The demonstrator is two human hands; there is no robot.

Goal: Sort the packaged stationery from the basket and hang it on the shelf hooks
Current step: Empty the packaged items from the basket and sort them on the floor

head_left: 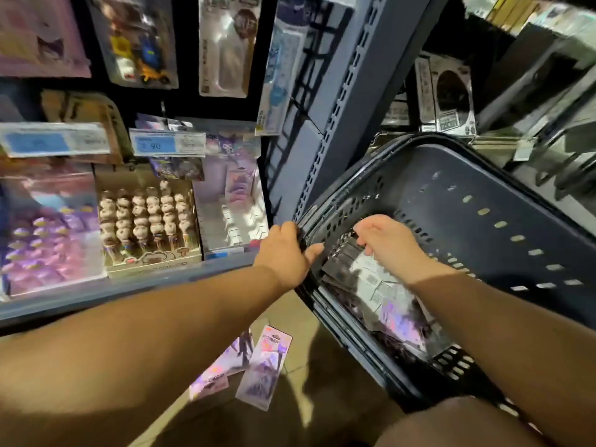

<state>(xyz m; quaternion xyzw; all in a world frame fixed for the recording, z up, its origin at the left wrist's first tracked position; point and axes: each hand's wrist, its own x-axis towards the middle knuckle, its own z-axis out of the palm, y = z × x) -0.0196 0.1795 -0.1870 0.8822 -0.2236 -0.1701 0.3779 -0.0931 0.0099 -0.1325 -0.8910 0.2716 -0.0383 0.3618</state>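
- A person's left hand (283, 250) grips the near rim of a dark plastic basket (483, 201), fingers wrapped over the edge. The basket is tipped so that its open mouth faces the camera.
- The right hand (383, 240) is inside the basket, fingers curled down at the top edge of the stationery packs (383, 285); whether it has closed on one cannot be told.
- The packs lie right under the right hand, their long axis running from its fingertips back toward the wrist. That hand is the nearer, while the left is busy steadying the rim.
- The packs are flat, glossy cards in clear film that catch the glare; the basket is matte, rigid and slotted.
- Hanging packs (222, 43) on the display sit up and to the left, beyond the grey perforated shelf upright (351, 91) — probably the way a lifted pack must travel.
- Two loose packs (264, 366), pink and purple, lie on the floor tiles between the arms.
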